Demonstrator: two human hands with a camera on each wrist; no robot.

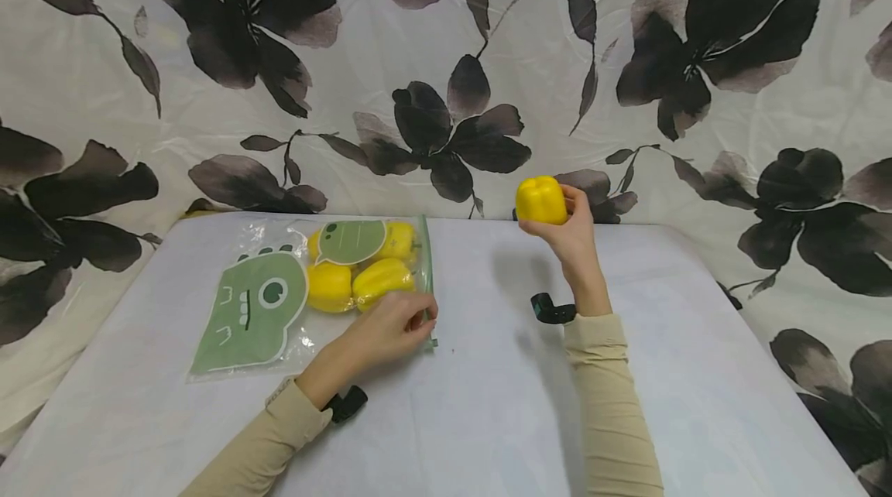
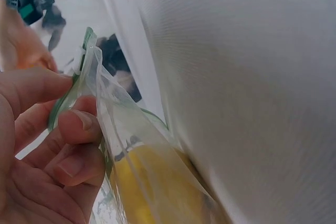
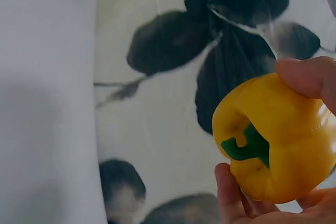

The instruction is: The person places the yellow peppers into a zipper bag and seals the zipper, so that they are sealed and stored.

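My right hand [image 1: 573, 238] grips a yellow bell pepper [image 1: 541, 200] above the far part of the table. In the right wrist view the pepper [image 3: 278, 140] shows its green stem, with thumb and fingers around its sides. My left hand [image 1: 399, 327] is at the right end of a clear zip bag [image 1: 251, 311] printed with green cartoon monsters. The left wrist view has this hand [image 2: 47, 145] pinching the bag's green-edged opening [image 2: 86, 45]. Several yellow pieces [image 1: 382, 280] lie inside the bag, partly hidden by the print; they look like peppers or similar produce.
A white cloth covers the table [image 1: 481, 419]. Behind its far edge hangs a pale curtain [image 1: 557, 32] with dark flowers. Black wrist cameras [image 1: 553, 309] are strapped to both wrists.
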